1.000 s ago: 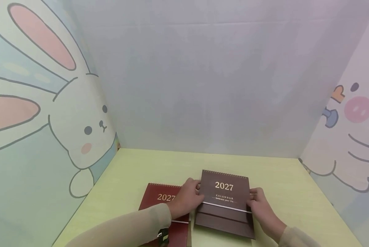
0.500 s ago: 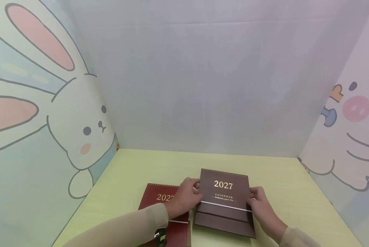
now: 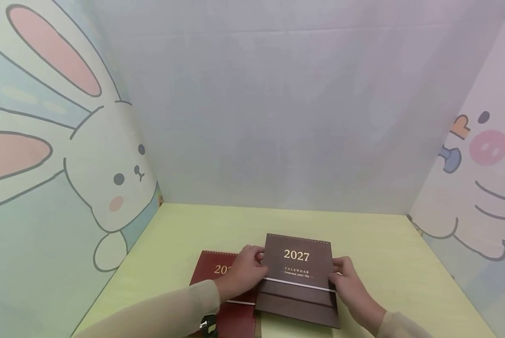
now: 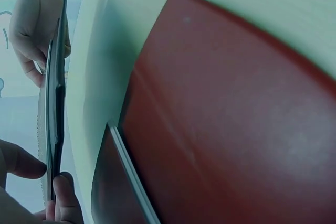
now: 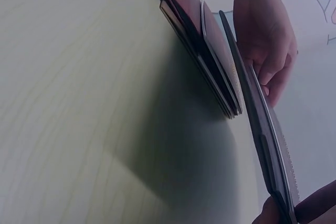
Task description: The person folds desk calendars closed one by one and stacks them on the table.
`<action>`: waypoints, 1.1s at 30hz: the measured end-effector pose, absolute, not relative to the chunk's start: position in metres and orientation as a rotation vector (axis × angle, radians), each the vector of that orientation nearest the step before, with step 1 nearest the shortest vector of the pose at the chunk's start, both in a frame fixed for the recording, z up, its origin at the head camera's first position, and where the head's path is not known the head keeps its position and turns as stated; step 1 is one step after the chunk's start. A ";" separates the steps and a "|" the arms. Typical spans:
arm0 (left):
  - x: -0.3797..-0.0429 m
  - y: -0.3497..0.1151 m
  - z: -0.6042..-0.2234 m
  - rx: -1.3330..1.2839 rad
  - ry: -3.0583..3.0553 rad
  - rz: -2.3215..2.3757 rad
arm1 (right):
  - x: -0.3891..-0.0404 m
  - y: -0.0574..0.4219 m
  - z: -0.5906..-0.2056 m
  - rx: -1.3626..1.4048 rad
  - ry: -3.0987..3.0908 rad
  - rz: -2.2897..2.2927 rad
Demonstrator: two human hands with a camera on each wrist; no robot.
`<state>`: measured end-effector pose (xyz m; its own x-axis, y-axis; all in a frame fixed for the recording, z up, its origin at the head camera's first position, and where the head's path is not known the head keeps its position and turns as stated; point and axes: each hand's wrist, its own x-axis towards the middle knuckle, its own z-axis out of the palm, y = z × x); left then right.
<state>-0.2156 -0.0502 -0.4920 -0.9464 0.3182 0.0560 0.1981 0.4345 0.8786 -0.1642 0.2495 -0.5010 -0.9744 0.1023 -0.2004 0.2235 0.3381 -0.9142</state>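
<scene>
A brown 2027 desk calendar [image 3: 296, 277] is held between both hands, lifted off the table, as its shadow in the right wrist view shows. My left hand [image 3: 244, 272] pinches its left edge, thumb on the front and fingers behind. On the right edge, my right hand [image 3: 354, 291] pinches it the same way. Seen edge-on in the left wrist view, the brown calendar [image 4: 56, 93] is a thin closed stack. Beneath my left forearm lies a red 2027 desk calendar [image 3: 235, 324], partly covered by my hand and sleeve; the brown one overlaps its right edge in the head view.
The pale yellow-green table [image 3: 210, 225] carries the red calendar, which looks stacked on something tan at its lower right edge. A plain grey wall [image 3: 278, 117] stands at the back. Side panels bear a cartoon rabbit [image 3: 109, 178] and another white cartoon animal [image 3: 485, 188].
Both hands have moved the brown calendar a little left, toward the red one, after a slight rise. The red calendar has stayed in place.
</scene>
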 end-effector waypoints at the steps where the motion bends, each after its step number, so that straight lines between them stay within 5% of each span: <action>1: -0.215 -0.051 -0.492 0.454 2.571 1.532 | -0.164 0.248 -0.500 0.298 2.478 -1.722; 33: -0.206 -0.083 -0.489 0.359 2.560 1.542 | -0.164 0.207 -0.496 0.222 2.410 -1.856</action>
<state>-0.2059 -0.0829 -0.4890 -0.9632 0.2688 0.0103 0.1347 0.4489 0.8834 -0.1645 0.2070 -0.4963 -0.9852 0.0587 -0.1608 0.1705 0.2504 -0.9530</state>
